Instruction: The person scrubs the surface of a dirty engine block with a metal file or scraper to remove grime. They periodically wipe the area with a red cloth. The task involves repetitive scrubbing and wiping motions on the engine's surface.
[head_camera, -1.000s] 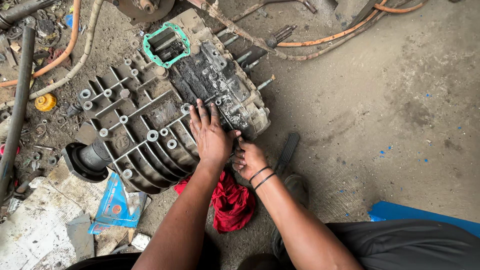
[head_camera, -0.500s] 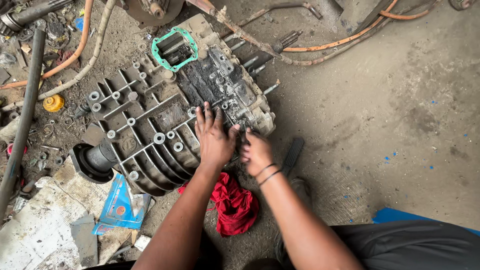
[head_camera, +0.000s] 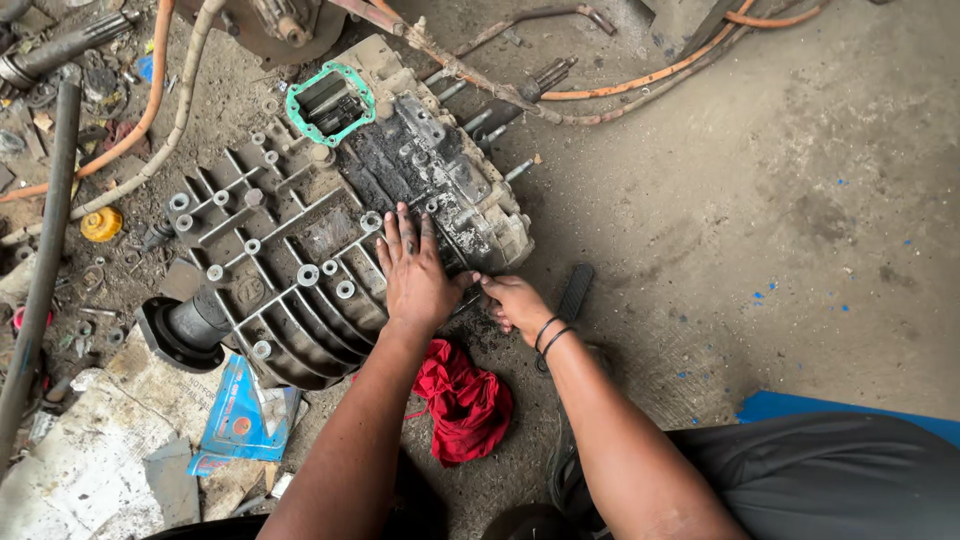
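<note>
A large grey ribbed gearbox housing (head_camera: 290, 230), greasy and blackened on top, lies on the dirt floor. A green gasket (head_camera: 300, 118) rings an opening at its far end. My left hand (head_camera: 412, 275) rests flat on the housing's near side, fingers spread across the ribs. Just to its right, my right hand (head_camera: 515, 300) is at the housing's near lower edge. Its fingers are curled, and whether they grip anything is hidden. Two black bands circle the right wrist. A red rag (head_camera: 462, 395) lies on the floor under both forearms.
A black flat tool (head_camera: 575, 292) lies right of my right hand. Orange hoses (head_camera: 640, 88) run along the top. At left are a long metal pipe (head_camera: 45, 250), a yellow cap (head_camera: 100, 223), scattered small parts, a blue packet (head_camera: 235, 410) and torn paper (head_camera: 80, 460). A blue sheet (head_camera: 800, 405) lies at right.
My right hand rose to the housing's edge in a blurred motion, then settled lower with its fingers toward the left hand. The left hand stayed flat on the housing.
</note>
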